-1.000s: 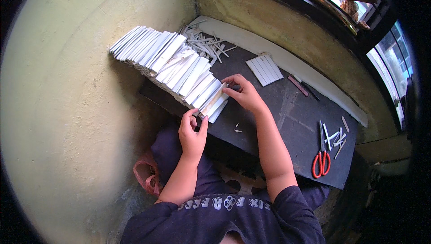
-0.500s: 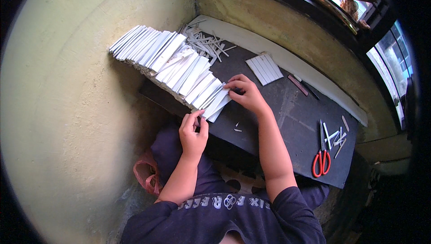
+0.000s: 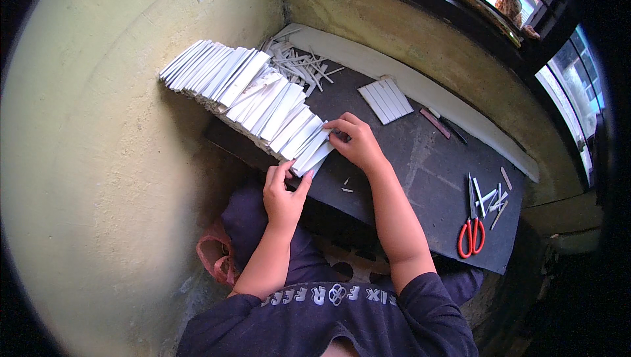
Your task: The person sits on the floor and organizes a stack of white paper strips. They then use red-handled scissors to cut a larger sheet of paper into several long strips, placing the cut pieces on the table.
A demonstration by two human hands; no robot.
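Observation:
A long row of white strips, stacked on edge and leaning together, runs along the left side of a dark table. At the row's near end, my left hand curls its thumb and fingers around the lower ends of the last strips. My right hand has its fingers bent and pinched on the upper ends of the same white strips. One strip at this end lies a little askew beside the others. The fingertips partly cover the strip ends, so how many each hand grips cannot be seen.
Red-handled scissors lie at the right beside several thin offcuts. A scored white panel, a reddish stick and a dark pen-like tool rest farther back. Loose narrow pieces are heaped behind the row, near the wall.
My right hand has shifted slightly left, towards the row. The left thumb has spread across the strip ends, and the end strips sit closer against the row.

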